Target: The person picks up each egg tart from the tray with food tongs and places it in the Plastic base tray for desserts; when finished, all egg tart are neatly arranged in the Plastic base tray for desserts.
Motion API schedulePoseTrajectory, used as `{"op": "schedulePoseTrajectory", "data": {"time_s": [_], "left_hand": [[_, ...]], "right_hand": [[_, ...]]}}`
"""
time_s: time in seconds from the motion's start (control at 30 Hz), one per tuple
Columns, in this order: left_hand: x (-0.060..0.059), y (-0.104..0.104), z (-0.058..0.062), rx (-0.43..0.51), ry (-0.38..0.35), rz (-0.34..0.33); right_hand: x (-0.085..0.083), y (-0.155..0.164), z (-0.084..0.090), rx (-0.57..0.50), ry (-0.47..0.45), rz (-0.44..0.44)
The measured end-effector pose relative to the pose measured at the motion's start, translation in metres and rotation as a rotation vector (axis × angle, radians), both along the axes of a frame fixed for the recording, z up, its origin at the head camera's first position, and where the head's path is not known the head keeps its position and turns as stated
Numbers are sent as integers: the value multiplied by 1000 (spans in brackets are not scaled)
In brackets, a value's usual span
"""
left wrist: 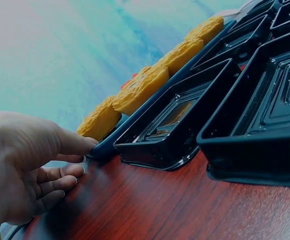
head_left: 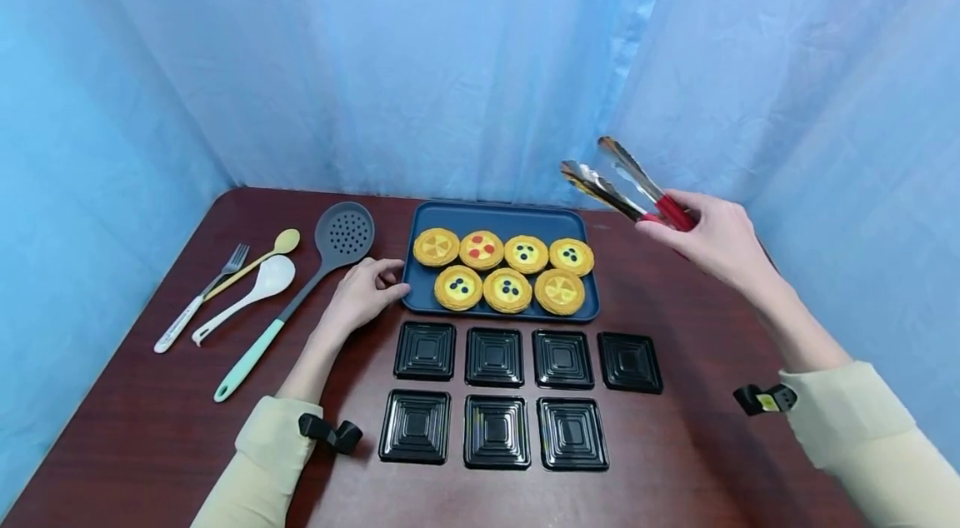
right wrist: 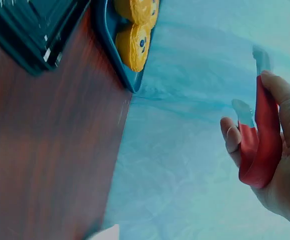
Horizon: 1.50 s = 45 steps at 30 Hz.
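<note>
In the head view, a blue tray [head_left: 495, 216] bears several round yellow tarts [head_left: 507, 290], some dotted with dark berries, one with red pieces, others with yellow wedges. My left hand [head_left: 365, 291] is at the tray's left edge, thumb and forefinger pinching the rim; in the left wrist view the remaining fingers [left wrist: 55, 182] curl below it. Metal tongs [head_left: 626, 186] with red handles are gripped by my right hand [head_left: 716, 241], raised to the right of the tray. Their tips stand apart with nothing between them. In the right wrist view the red handle [right wrist: 262, 150] lies within my palm.
Several black square plastic trays [head_left: 497, 432] stand in two rows in front of the blue tray. To the left lie a slotted skimmer [head_left: 345, 235], a white ladle [head_left: 273, 276], a yellow spoon [head_left: 286, 241] and a fork [head_left: 183, 320]. Blue curtains [head_left: 450, 62] surround the table [head_left: 697, 428].
</note>
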<state>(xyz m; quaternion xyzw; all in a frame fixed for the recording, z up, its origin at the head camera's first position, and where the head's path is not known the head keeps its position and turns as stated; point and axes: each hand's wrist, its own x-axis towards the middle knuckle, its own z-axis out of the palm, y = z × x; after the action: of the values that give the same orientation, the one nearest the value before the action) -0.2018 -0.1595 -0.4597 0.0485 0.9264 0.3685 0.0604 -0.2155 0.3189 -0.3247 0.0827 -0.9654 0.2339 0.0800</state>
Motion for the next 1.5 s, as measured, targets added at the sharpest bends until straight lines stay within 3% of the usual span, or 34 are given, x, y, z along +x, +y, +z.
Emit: {"op": "schedulePoseTrajectory", "data": {"time_s": [0.17,0.4,0.7,1.03,1.5], "left_hand": [[0,0,0,-2,-3,5],[-1,1,0,-4,-6,-10],[-1,-4,2,-8,6,-12],[2,-1,4,-6,-1,-10],[3,0,5,-9,-3,-4]], "right_hand": [[-22,-26,14,104,-40,130],[-53,-69,27,369,-114,327],[-68,-134,22,501,-75,496],[-73,-170,6,573,-155,554],[-68,-180,-7,606,-169,563]]}}
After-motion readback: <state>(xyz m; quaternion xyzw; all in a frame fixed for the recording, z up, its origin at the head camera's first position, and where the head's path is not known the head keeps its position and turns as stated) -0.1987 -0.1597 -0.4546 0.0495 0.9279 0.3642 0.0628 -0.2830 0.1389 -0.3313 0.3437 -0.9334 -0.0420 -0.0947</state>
